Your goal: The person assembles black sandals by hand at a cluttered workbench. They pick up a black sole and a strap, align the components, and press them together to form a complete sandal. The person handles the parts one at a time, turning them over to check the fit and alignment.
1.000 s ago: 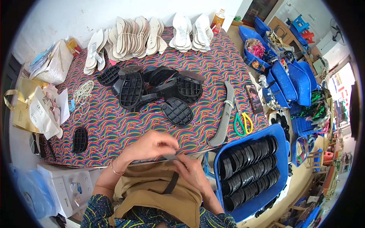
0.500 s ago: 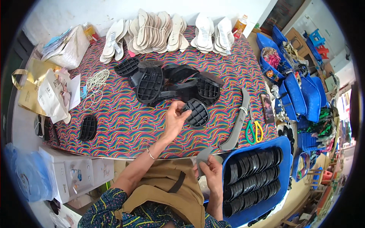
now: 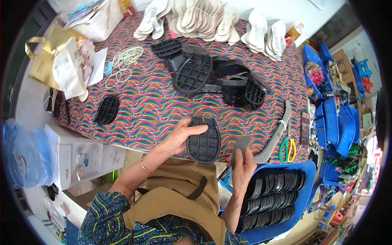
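Note:
My left hand (image 3: 178,137) holds a black ribbed shoe sole piece (image 3: 204,143) upright near the table's front edge, its grid of hollow cells facing me and the thumb across its top. Just to the right, my right hand (image 3: 242,165) pinches a thin grey flat piece with a rounded end (image 3: 242,143); the two pieces are apart. Beyond them lies a pile of black sandal soles and straps (image 3: 194,73). Another black sole piece (image 3: 107,110) rests alone at the left.
Bundled pale insoles (image 3: 196,18) line the back wall. On the right lie a tied grey strip (image 3: 274,141), scissors (image 3: 291,150) and a phone (image 3: 305,128). A blue bin (image 3: 311,173) of black pieces stands by my right arm. White cord (image 3: 124,61) and bags (image 3: 67,69) are at the left.
My left hand has drawn the sole piece nearer and turned it upright. My right hand has risen with the grey piece toward it. The whole view has shifted.

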